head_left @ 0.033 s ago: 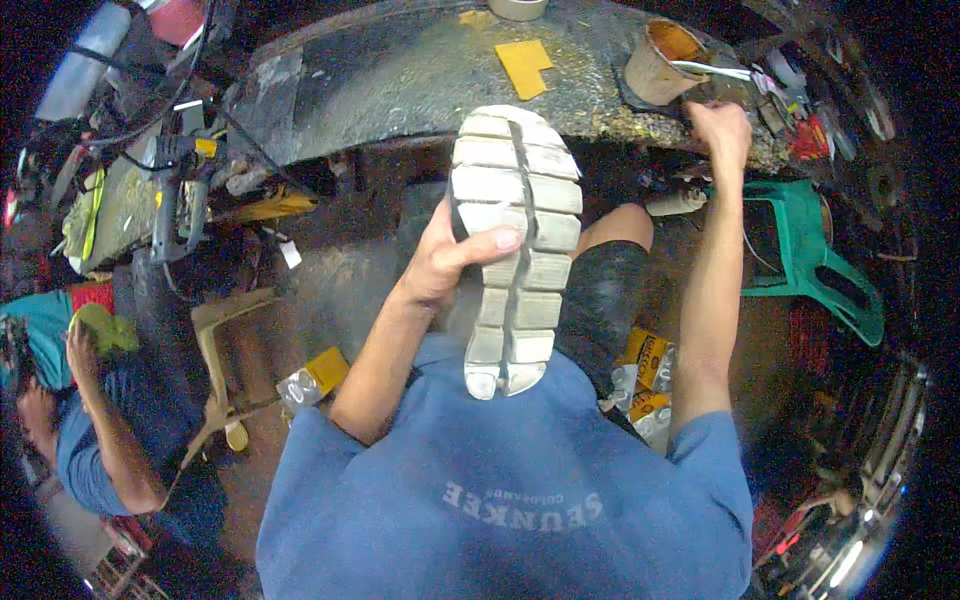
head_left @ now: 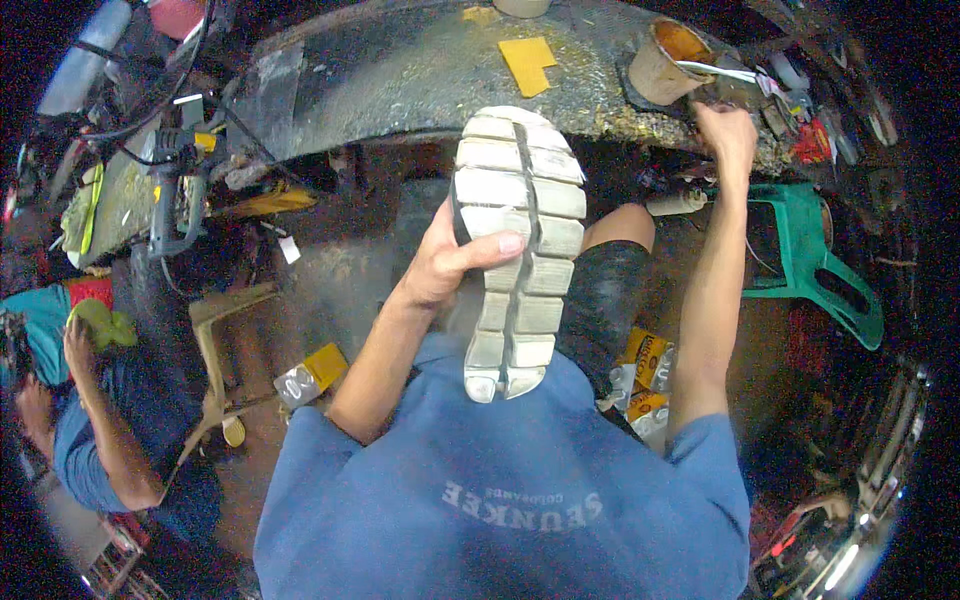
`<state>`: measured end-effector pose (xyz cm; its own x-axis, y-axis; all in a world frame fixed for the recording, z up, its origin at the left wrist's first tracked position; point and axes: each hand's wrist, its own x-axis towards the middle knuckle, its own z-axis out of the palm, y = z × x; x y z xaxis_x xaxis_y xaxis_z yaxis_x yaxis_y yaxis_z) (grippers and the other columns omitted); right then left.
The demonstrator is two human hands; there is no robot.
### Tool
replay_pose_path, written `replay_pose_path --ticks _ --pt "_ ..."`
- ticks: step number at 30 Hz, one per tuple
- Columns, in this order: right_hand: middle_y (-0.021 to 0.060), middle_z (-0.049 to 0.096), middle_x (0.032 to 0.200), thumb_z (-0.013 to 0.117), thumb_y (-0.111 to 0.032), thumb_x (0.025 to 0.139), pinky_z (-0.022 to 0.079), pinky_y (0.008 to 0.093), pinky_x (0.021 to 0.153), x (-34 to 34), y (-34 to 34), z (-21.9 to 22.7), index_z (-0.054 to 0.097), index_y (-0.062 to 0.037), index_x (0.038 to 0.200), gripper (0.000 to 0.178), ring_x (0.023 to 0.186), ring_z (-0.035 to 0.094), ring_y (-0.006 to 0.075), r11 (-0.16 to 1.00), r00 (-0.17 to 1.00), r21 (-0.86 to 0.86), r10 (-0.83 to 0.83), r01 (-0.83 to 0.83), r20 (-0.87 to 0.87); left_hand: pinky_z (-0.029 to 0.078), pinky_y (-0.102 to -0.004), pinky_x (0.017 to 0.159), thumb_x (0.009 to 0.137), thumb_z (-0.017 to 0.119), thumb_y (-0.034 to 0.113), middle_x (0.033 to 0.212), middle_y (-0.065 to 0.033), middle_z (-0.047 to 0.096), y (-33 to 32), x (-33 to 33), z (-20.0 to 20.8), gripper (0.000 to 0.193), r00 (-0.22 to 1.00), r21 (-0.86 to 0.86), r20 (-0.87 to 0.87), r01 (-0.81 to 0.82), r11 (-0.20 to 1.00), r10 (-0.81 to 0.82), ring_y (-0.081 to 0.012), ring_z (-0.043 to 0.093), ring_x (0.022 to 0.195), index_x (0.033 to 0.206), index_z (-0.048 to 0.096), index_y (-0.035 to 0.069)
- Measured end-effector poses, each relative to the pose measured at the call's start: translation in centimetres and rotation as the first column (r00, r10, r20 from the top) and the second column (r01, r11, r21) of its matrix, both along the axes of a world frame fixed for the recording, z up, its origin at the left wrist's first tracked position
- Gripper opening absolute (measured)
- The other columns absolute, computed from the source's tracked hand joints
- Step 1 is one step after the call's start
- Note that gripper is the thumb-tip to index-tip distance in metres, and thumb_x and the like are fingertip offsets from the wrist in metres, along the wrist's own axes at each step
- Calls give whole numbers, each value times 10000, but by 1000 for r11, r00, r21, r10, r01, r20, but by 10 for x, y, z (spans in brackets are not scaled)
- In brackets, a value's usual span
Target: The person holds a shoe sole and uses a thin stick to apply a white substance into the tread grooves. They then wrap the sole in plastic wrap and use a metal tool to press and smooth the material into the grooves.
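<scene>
My left hand is closed on a white shoe sole, held up before my chest. Its thumb lies across the segmented tread, while the other fingers go out of sight behind. A dark groove runs down the length of the sole. Farther off on the right, my right hand is curled at the rough workbench edge, next to a crusted bucket with orange-brown material inside. A pale stick leans out of that bucket. Whatever the right fingers grip, if anything, is hidden.
Flat yellow pieces lie on the worn workbench. A green plastic stool stands at the right, below my right forearm. On the left, a co-worker's hand holds a yellow-green piece. Cables hang nearby.
</scene>
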<state>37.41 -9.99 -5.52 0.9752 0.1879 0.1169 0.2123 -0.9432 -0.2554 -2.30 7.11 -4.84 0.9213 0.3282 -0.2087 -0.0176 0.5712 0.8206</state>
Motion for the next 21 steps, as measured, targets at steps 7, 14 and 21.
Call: replay_pose_path --ticks 7,14,21 --pt "75 617 739 620 -315 910 419 286 469 -69 -87 -3 643 -26 908 291 624 577 155 359 899 915 317 182 -303 385 -391 1106 811 753 227 1387 -145 548 -21 -12 -3 807 992 -92 98 85 992 -76 -252 526 1272 1483 372 -8" --pt "162 568 966 619 -189 868 498 362 608 -199 -80 29 508 -34 1053 266 716 551 247 -357 767 927 625 114 147 387 -375 1105 846 732 286 1379 -142 557 -8 15 14 779 975 -100 58 218 971 -213 -244 525 1272 1478 387 -12" --pt "188 544 1005 632 -141 883 529 418 691 -270 -43 69 489 -28 1084 272 768 581 263 -77 699 985 696 -156 166 374 -360 1117 856 752 255 1386 -125 562 -15 20 23 748 913 -32 69 404 914 -402 -213 509 1294 1462 410 -18"
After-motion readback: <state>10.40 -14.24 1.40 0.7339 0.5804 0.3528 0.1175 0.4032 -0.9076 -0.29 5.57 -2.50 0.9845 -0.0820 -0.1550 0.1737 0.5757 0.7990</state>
